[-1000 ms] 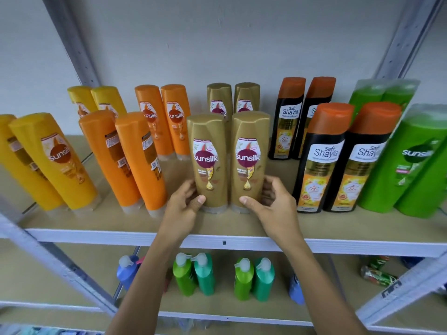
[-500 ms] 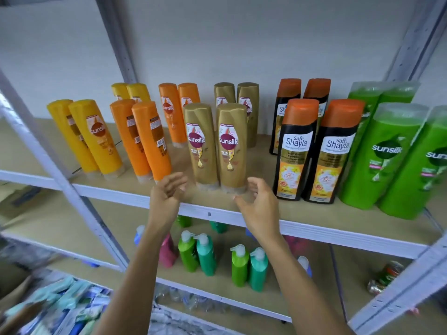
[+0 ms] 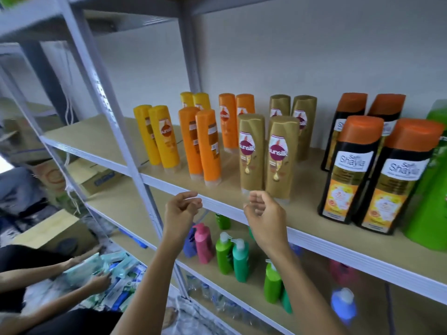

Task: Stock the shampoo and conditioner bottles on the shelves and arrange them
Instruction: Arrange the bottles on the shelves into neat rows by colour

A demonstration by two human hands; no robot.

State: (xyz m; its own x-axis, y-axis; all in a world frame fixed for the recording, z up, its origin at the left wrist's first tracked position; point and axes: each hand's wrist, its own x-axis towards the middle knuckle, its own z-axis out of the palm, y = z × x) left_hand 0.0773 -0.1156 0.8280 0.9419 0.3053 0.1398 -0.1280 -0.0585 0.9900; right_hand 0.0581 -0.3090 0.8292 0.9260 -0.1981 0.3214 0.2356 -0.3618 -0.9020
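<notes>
Both hands empty: left hand (image 3: 180, 209) and right hand (image 3: 262, 213) hang loosely curled, grip released, centre frame before the shelf (image 3: 326, 247) edge. Gold Sunsilk bottles (image 3: 266, 155) stand upright just above. Placement step looks finished; next move likely fetching more stock.

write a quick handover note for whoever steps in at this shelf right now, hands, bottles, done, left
Left hand and right hand: both empty, fingers loosely curled, in front of the shelf edge, touching nothing.
Bottles standing upright in pairs, front and back: yellow bottles, orange bottles, gold bottles, black Shayla bottles, then green bottles at the far right, cut off by the frame.
Done: gold front pair is set near the front edge.
Left: the shelf's left part is bare; any stock still to load is not visible here.
</notes>
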